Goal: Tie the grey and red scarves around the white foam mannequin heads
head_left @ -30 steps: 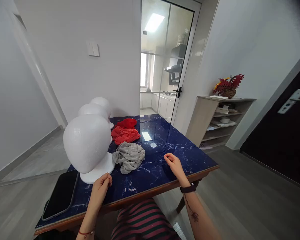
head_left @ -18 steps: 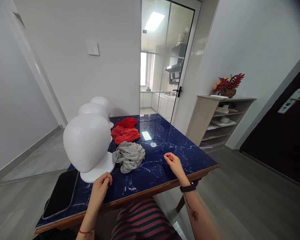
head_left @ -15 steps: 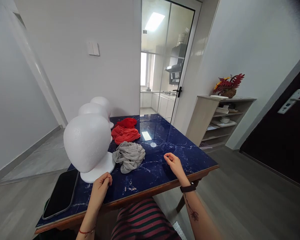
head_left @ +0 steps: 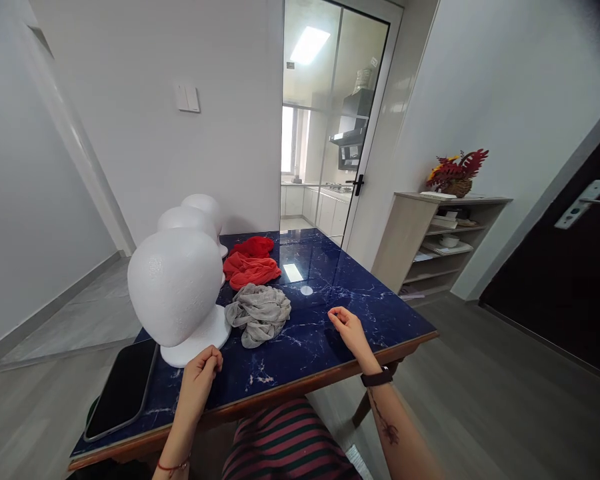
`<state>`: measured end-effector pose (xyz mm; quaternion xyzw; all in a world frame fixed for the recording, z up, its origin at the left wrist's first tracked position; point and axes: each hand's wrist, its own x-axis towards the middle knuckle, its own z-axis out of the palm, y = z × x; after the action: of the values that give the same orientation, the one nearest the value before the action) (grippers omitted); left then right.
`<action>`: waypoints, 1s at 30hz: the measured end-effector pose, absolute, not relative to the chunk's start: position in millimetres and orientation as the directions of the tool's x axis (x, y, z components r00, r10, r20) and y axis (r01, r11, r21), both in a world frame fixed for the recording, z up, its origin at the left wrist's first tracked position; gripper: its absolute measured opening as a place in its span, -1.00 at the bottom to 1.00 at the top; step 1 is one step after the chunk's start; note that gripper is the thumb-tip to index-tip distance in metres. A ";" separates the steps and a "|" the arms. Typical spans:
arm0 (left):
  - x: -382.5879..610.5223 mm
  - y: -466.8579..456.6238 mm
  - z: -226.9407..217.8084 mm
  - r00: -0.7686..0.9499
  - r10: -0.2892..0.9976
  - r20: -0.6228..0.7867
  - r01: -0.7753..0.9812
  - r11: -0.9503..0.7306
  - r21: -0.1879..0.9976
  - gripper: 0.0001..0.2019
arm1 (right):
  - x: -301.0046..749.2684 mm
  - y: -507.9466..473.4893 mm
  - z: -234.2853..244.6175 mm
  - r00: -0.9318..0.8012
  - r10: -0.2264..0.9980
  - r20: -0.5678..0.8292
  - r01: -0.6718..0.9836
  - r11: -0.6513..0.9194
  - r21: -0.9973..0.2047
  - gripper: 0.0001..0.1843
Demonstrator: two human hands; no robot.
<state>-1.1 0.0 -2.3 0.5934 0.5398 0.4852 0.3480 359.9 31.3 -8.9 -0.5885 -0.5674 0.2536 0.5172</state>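
My left hand (head_left: pixel 201 371) rests loosely curled at the table's front edge, beside the base of the nearest white foam mannequin head (head_left: pixel 175 287); nothing shows in it. Over the right part of the table, my right hand (head_left: pixel 347 328) has its fingers drawn together with no object visible in them. Between and beyond my hands lies a crumpled grey scarf (head_left: pixel 260 315). Behind that are a coral-red scarf (head_left: pixel 253 270) and a darker red scarf (head_left: pixel 255 247), both bunched up. Two more foam heads, a middle one (head_left: pixel 185 219) and a far one (head_left: pixel 203 203), stand in a row, partly hidden.
A black phone (head_left: pixel 123 390) lies at the front left corner of the blue marbled table (head_left: pixel 320 347). A wall stands behind the foam heads. Right of the glass door (head_left: pixel 325 120) is a low shelf unit (head_left: pixel 405 233) with a red plant (head_left: pixel 457 173) on top.
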 end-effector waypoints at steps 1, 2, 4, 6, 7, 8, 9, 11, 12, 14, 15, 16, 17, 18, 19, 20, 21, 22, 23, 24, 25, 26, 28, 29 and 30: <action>-1.0 0.0 -2.4 -0.055 0.979 0.198 0.297 -0.173 0.939 -0.81 | 360.0 31.5 -9.1 0.226 0.930 0.289 0.407 0.179 -0.896 -0.58; -0.8 0.1 -2.5 -0.052 0.979 0.196 0.293 -0.173 0.940 -0.81 | 360.0 31.6 -9.5 0.225 0.930 0.289 0.410 0.179 -0.895 -0.58; -0.7 0.0 -2.6 -0.048 0.980 0.194 0.288 -0.172 0.942 -0.81 | 360.2 31.9 -10.3 0.224 0.931 0.290 0.413 0.179 -0.893 -0.58; -0.8 -0.3 -2.5 -0.044 0.980 0.192 0.283 -0.172 0.944 -0.81 | 360.3 32.3 -11.2 0.227 0.930 0.288 0.413 0.176 -0.894 -0.58; -0.9 -0.5 -2.3 -0.041 0.981 0.191 0.280 -0.172 0.944 -0.81 | 360.4 32.4 -11.6 0.227 0.930 0.289 0.413 0.177 -0.894 -0.59; -1.0 -0.8 -2.1 -0.039 0.981 0.191 0.274 -0.174 0.946 -0.81 | 360.4 32.5 -11.9 0.226 0.930 0.289 0.412 0.178 -0.894 -0.59; -1.0 -1.2 -1.7 -0.041 0.981 0.192 0.267 -0.174 0.948 -0.81 | 360.5 32.5 -12.1 0.225 0.930 0.290 0.409 0.179 -0.895 -0.60; -1.2 -1.9 -0.9 -0.052 0.980 0.194 0.248 -0.176 0.953 -0.80 | 360.6 32.2 -12.0 0.221 0.932 0.289 0.404 0.182 -0.896 -0.60; -1.3 -2.1 -0.6 -0.064 0.979 0.194 0.236 -0.174 0.956 -0.80 | 360.7 32.0 -11.9 0.219 0.933 0.286 0.403 0.181 -0.897 -0.60; -1.8 -2.4 -0.5 -0.098 0.975 0.197 0.207 -0.174 0.963 -0.80 | 360.9 31.5 -11.4 0.219 0.935 0.281 0.402 0.176 -0.899 -0.60; -2.1 -2.4 -0.7 -0.123 0.971 0.203 0.189 -0.178 0.966 -0.80 | 360.9 31.4 -11.2 0.218 0.936 0.278 0.402 0.173 -0.899 -0.60; -2.3 -2.4 -1.0 -0.158 0.964 0.214 0.170 -0.186 0.968 -0.80 | 360.9 31.3 -11.1 0.217 0.937 0.275 0.401 0.171 -0.900 -0.60; -2.5 -2.4 -1.4 -0.202 0.952 0.231 0.147 -0.204 0.968 -0.80 | 360.7 31.4 -11.0 0.216 0.938 0.272 0.400 0.169 -0.901 -0.60; -2.6 -2.7 -1.8 -0.252 0.934 0.252 0.120 -0.228 0.966 -0.80 | 360.5 31.5 -10.9 0.213 0.939 0.269 0.399 0.168 -0.901 -0.61; -2.4 -3.1 -2.0 -0.310 0.910 0.275 0.092 -0.260 0.961 -0.81 | 360.3 31.6 -10.8 0.209 0.941 0.268 0.400 0.168 -0.901 -0.61; -2.3 -3.7 -2.0 -0.374 0.879 0.296 0.069 -0.292 0.954 -0.82 | 360.0 31.7 -10.8 0.203 0.942 0.267 0.404 0.168 -0.899 -0.61; -2.1 -4.4 -1.9 -0.444 0.841 0.310 0.051 -0.321 0.946 -0.83 | 359.7 31.7 -10.8 0.196 0.943 0.268 0.412 0.169 -0.896 -0.62; -2.2 -5.2 -1.7 -0.516 0.797 0.314 0.046 -0.341 0.939 -0.85 | 359.4 31.8 -10.9 0.189 0.945 0.269 0.424 0.168 -0.890 -0.62; -2.8 -5.7 -1.4 -0.592 0.744 0.311 0.057 -0.346 0.937 -0.89 | 359.2 31.9 -11.0 0.180 0.945 0.272 0.440 0.170 -0.882 -0.63; -3.9 -5.8 -1.0 -0.665 0.680 0.307 0.088 -0.338 0.937 -0.94 | 359.0 32.1 -11.1 0.170 0.946 0.277 0.459 0.173 -0.872 -0.64; -5.8 -5.4 -0.5 -0.724 0.616 0.311 0.131 -0.319 0.939 -0.95 | 358.8 32.5 -11.1 0.156 0.947 0.280 0.477 0.176 -0.861 -0.64; -8.4 -4.3 0.2 -0.760 0.564 0.324 0.183 -0.294 0.938 -0.86 | 358.5 33.2 -10.9 0.139 0.950 0.281 0.491 0.180 -0.852 -0.64; -14.6 -0.1 2.9 -0.764 0.519 0.384 0.295 -0.249 0.922 -0.56 | 356.4 36.0 -9.4 0.100 0.956 0.276 0.502 0.191 -0.843 -0.64; -17.7 2.8 5.1 -0.738 0.528 0.421 0.347 -0.238 0.907 -0.38 | 354.0 38.3 -7.7 0.079 0.958 0.274 0.502 0.200 -0.841 -0.63; -20.4 6.1 7.9 -0.701 0.551 0.453 0.390 -0.235 0.890 -0.21 | 350.3 41.3 -5.2 0.059 0.959 0.279 0.504 0.213 -0.837 -0.59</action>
<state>-20.4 6.1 7.9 0.3822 0.6155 0.6868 0.0583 350.3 41.3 -5.2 -0.5736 -0.6373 0.2541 0.4476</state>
